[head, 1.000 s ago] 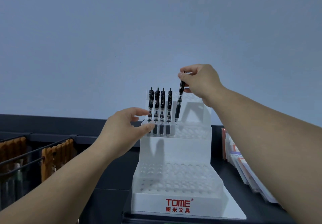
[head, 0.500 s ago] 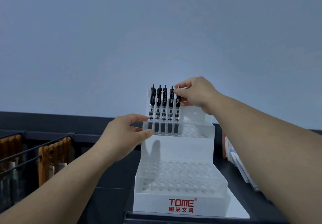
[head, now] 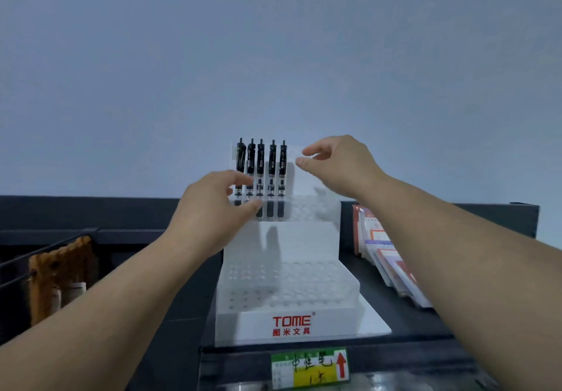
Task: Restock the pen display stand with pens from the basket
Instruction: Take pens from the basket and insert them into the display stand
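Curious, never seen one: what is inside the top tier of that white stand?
In the white stand, five black pens sit upright in the top tier's left holes. The left hand covers some of their lower ends.

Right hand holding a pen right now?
No, the right hand is empty, fingers loosely apart, just right of the five black pens standing in the white plastic display stand.

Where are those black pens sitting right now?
In the head view, the five black pens stand upright at the left end of the top tier of the white display stand, between the left hand and the right hand.
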